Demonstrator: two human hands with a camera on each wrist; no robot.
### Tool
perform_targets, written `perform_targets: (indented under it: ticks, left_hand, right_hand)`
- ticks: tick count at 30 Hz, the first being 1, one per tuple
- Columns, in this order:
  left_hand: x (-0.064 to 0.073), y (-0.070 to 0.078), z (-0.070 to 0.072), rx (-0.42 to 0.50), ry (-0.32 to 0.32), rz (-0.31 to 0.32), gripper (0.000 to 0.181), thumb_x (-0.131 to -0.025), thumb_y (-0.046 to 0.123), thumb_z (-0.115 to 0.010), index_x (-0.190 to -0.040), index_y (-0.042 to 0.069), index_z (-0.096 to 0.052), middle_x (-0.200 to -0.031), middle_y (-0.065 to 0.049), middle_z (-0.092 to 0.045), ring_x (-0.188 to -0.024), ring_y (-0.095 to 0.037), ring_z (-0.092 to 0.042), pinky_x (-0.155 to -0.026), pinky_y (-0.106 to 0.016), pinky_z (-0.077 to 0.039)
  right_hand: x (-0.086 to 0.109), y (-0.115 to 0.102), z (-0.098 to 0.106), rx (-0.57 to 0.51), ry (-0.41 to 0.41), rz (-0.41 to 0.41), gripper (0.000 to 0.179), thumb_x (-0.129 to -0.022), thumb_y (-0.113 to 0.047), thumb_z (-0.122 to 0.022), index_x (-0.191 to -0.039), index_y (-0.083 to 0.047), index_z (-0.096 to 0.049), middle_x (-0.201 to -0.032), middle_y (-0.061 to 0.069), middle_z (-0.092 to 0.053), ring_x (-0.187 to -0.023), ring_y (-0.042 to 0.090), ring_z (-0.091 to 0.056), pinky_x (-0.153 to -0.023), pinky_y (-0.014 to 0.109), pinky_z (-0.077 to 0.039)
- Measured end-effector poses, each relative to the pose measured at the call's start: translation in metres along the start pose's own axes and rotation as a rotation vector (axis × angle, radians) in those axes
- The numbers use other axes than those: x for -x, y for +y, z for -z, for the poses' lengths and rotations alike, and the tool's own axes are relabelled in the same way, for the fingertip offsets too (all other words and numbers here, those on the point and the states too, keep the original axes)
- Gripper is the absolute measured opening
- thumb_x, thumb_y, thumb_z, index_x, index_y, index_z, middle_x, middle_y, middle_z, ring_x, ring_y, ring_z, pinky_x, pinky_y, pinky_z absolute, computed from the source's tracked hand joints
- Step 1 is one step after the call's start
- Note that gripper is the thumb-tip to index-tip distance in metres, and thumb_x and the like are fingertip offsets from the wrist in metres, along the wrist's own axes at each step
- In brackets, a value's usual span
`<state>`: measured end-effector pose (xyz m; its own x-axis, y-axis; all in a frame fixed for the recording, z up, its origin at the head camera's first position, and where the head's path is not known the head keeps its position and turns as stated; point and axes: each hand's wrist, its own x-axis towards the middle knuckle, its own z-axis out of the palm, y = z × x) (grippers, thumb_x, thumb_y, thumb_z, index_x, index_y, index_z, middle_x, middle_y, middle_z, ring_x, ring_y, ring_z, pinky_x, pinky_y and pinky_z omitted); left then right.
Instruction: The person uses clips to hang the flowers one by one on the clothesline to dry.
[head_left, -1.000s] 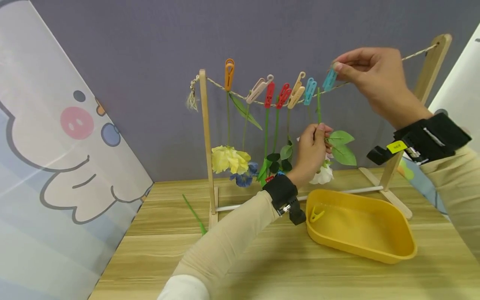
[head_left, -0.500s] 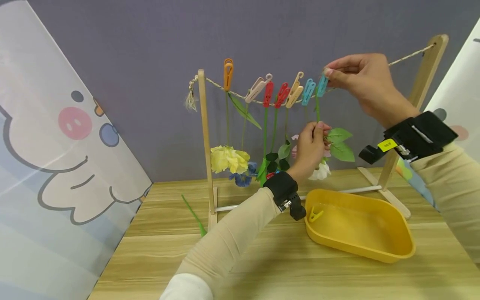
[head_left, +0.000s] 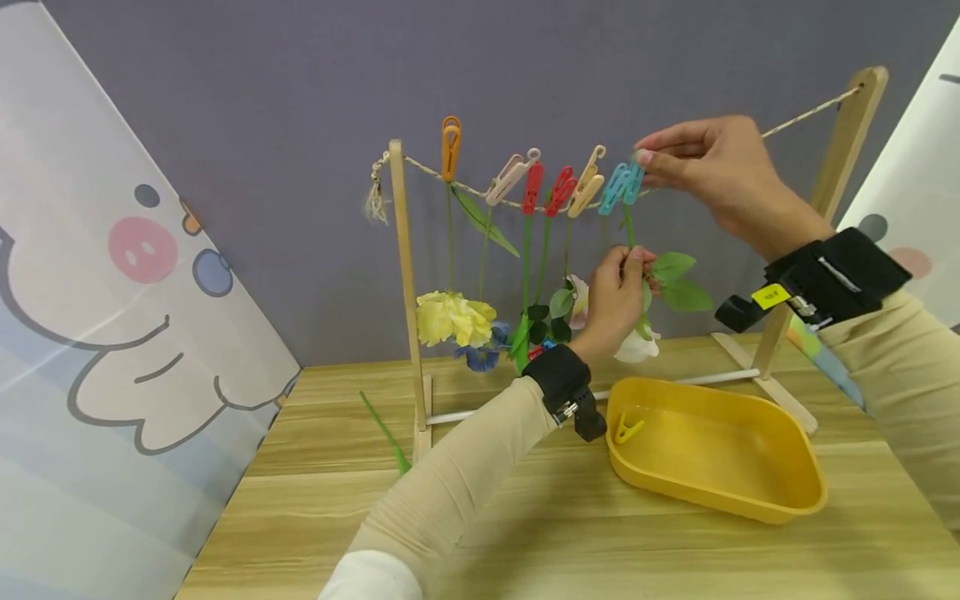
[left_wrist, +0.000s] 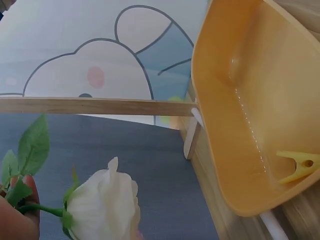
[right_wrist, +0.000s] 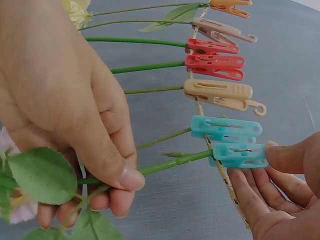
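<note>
My left hand point(head_left: 617, 296) pinches the green stem of a white rose point(left_wrist: 102, 202), which hangs bloom-down with leaves beside the fingers. The stem's top end reaches the rope point(right_wrist: 227, 182). There my right hand point(head_left: 708, 171) pinches a blue clothespin point(right_wrist: 240, 154) between thumb and fingers, its nose at the stem tip and rope. Right beside it another blue clothespin point(right_wrist: 225, 127) sits on the rope with a thinner stem. Farther left, beige, red, pale pink and orange clothespins point(head_left: 451, 148) hold more hanging flowers, among them a yellow one point(head_left: 453, 318) and a blue one point(head_left: 480, 357).
The rope spans two wooden posts point(head_left: 405, 283) joined below by a white rod point(head_left: 716, 377). A yellow basin point(head_left: 720, 500) with a yellow clothespin point(head_left: 628, 429) inside stands in front. Another green stem point(head_left: 384, 429) lies on the table at left, partly behind my left sleeve.
My right hand has moved left and slightly down with the blue clothespin, bringing it to the stem's tip and the rope beside the other blue one. The left hand keeps its hold on the stem.
</note>
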<state>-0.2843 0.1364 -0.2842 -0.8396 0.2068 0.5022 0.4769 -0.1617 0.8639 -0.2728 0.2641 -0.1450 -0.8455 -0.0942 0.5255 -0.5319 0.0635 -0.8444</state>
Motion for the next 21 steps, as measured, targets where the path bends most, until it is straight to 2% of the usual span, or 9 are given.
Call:
perform_targets:
  ticks: [5,10,15,17,21]
  left_hand:
    - [0.004,0.001,0.006,-0.094,-0.007,-0.01,0.028,-0.113,0.023,-0.044,-0.117,0.004,-0.064,-0.104,-0.008,-0.066,-0.086,-0.014,-0.068,-0.075,-0.018,-0.055]
    - [0.014,0.008,0.017,-0.225,-0.057,-0.049,0.033,-0.112,0.021,-0.045,-0.138,0.003,-0.057,-0.126,-0.012,-0.064,-0.106,-0.015,-0.064,-0.086,-0.018,-0.05]
    - [0.028,0.018,0.027,-0.304,-0.112,-0.08,0.046,-0.111,0.019,-0.048,-0.154,0.003,-0.042,-0.147,-0.016,-0.051,-0.134,-0.025,-0.054,-0.106,-0.021,-0.044]
    - [0.033,0.021,0.032,-0.308,-0.13,-0.107,0.048,-0.11,0.017,-0.05,-0.155,0.004,-0.04,-0.149,-0.016,-0.049,-0.137,-0.026,-0.051,-0.109,-0.022,-0.042]
    - [0.045,0.025,0.048,-0.293,-0.151,-0.198,0.047,-0.108,0.011,-0.054,-0.152,0.0,-0.042,-0.149,-0.018,-0.048,-0.136,-0.029,-0.05,-0.112,-0.025,-0.04]
  right_hand:
    - [0.002,0.004,0.0,-0.047,0.004,0.009,0.026,-0.092,-0.005,-0.076,-0.114,0.008,-0.072,-0.099,0.009,-0.076,-0.086,0.018,-0.075,-0.08,0.023,-0.058]
    - [0.005,0.008,0.0,-0.054,0.022,0.048,0.028,-0.092,-0.003,-0.076,-0.117,0.009,-0.071,-0.101,0.008,-0.077,-0.085,0.017,-0.076,-0.08,0.022,-0.058]
    - [0.007,0.009,0.0,0.082,0.07,0.102,0.031,-0.093,-0.005,-0.076,-0.12,0.008,-0.071,-0.104,0.002,-0.078,-0.087,0.012,-0.076,-0.081,0.017,-0.056]
    - [0.009,0.008,-0.001,0.153,0.105,0.134,0.032,-0.093,-0.006,-0.076,-0.122,0.006,-0.071,-0.105,0.0,-0.077,-0.091,0.009,-0.075,-0.082,0.015,-0.055]
    - [0.016,0.009,0.0,0.158,0.166,0.209,0.033,-0.092,-0.005,-0.077,-0.122,0.004,-0.071,-0.105,0.004,-0.076,-0.091,0.01,-0.074,-0.082,0.015,-0.056]
